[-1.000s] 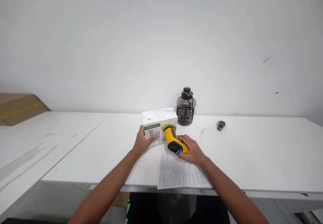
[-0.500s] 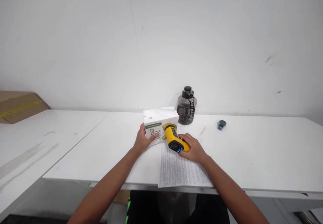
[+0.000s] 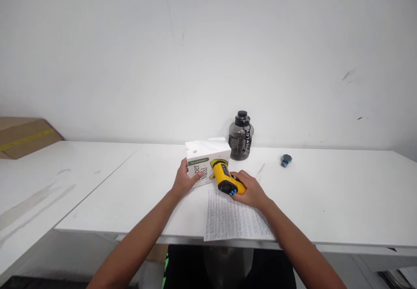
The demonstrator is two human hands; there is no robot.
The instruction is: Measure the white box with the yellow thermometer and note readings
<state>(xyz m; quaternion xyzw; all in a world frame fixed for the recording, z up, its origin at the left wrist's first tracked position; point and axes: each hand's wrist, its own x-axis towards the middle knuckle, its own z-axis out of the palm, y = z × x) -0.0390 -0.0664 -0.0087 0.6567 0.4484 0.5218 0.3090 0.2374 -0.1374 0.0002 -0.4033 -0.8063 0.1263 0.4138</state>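
Note:
My left hand [image 3: 187, 179] grips the left side of a white box [image 3: 208, 145], its thumb on the printed front. The box carries a green label strip, large lettering ending in "Meal" and avocado pictures. It is tilted, its top face showing. In my right hand [image 3: 250, 189] is a yellow and black pistol-shaped handheld scanner [image 3: 224, 178] with a small screen and blue buttons at its rear. Its front end points at the right part of the box's printed face, very close; whether they touch I cannot tell. Below both lies a printed paper sheet [image 3: 231, 219].
A dark translucent water jug [image 3: 240, 141] stands behind the box near the wall. To the right is a small blue watch-like object [image 3: 286, 160]. A cardboard box [image 3: 26, 137] with yellow tape sits at the far left of the white table [image 3: 342, 193]. The paper reaches the table's front edge.

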